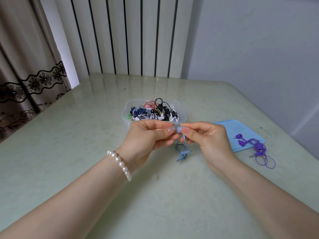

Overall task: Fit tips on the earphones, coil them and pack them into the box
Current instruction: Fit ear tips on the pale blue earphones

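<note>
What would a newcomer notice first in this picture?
At the centre, the left hand and right hand pinch a light blue earbud, its coiled cable hanging below. Behind them stands a clear box full of coiled earphones; purple earphones lie right, partly on a blue lid.

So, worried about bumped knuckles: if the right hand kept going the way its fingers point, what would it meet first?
Most likely the left hand's fingertips, just beyond the small light-blue earbud the right hand pinches.
</note>
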Tool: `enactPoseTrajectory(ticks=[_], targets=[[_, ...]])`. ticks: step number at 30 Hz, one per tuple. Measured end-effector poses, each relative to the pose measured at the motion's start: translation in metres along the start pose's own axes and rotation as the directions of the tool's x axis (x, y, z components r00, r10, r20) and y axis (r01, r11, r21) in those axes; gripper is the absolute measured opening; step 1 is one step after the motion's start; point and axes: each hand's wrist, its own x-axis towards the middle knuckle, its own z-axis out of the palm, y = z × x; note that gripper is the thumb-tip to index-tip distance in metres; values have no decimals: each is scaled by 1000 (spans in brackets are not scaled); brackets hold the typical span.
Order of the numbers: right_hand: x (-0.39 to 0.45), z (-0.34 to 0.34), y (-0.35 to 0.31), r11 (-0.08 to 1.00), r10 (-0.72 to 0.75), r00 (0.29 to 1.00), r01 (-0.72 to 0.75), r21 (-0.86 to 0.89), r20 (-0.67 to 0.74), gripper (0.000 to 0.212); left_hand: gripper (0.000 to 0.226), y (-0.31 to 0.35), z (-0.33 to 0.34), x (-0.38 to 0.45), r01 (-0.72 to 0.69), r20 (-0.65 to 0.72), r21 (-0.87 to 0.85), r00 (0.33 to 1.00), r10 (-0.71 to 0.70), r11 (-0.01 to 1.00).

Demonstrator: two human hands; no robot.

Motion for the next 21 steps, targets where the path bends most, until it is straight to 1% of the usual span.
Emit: enactPoseTrajectory(ticks=[3, 5, 7, 9, 11, 12, 13, 15, 18, 21], targets=[[-2, 1, -1, 996, 51, 998, -53, 66, 30, 6, 13, 1, -2, -1, -4, 19, -6, 1000, 5, 1000], [-3, 2, -1, 993, 88, 995, -91, 69, 41, 5, 15, 1, -1, -1, -44, 2, 33, 999, 44, 998], [-3, 1, -2, 988, 119, 991, -123, 89, 57, 9, 17, -1, 1, -1, -139, -14, 139, 990, 142, 981], [-3, 1, -3, 982, 138, 987, -148, 118, 88, 12, 18, -2, 3, -2, -251, 6, 246, 966, 258, 936], [-4, 1, -4, 971, 165, 981, -179, 155, 102, 11, 17, -4, 4, -3, -320, 16, 283, 944, 329, 904], [-4, 2, -4, 965, 178, 979, -193, 175, 98, 9, 15, -5, 4, -3, -333, 12, 277, 939, 343, 901], [-4, 3, -3, 962, 182, 979, -196, 191, 90, 8, 12, -7, 4, -2, -329, 5, 260, 941, 339, 908], [-5, 4, -3, 968, 153, 986, -163, 192, 69, 7, 8, -9, 5, -2, -266, -14, 191, 962, 274, 945], [-6, 6, -1, 984, 74, 996, -80, 157, 41, 4, 9, -10, 6, -1, -93, -39, 35, 995, 94, 995], [-5, 4, 1, 998, 9, 999, -12, 64, 46, 10, 9, -7, 3, 0, 79, 12, -63, 997, -78, 995]])
